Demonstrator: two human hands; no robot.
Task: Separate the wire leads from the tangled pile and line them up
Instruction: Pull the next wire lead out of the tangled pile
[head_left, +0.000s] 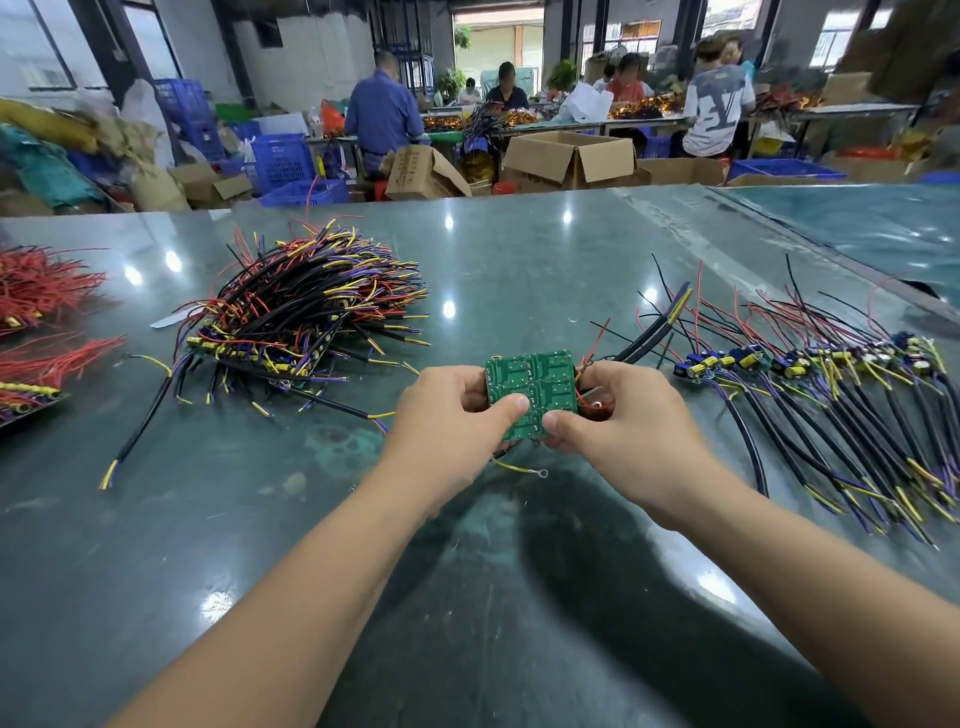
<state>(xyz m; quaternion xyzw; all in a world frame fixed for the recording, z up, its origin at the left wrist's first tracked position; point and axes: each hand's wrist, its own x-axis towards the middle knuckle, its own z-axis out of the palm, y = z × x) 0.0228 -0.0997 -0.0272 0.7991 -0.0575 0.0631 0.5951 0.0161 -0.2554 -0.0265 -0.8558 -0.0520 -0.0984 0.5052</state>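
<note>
A green circuit board panel (532, 387) is held above the table's middle, solder side towards me. My left hand (452, 426) grips its left edge, thumb on the board's face. My right hand (618, 421) grips the right edge, thumb pressing the lower corner. Black, red and yellow leads hang from the board behind and below my hands. The tangled pile of wired boards (306, 306) lies to the left. Separated leads with small boards (810, 384) lie side by side in a row at the right.
The green table top (260, 545) is glossy. Red wire bundles (36, 296) lie at the far left edge. A loose black cable (140, 431) lies in front of the pile. Beyond the table stand cardboard boxes (569, 158), blue crates and several seated or standing people.
</note>
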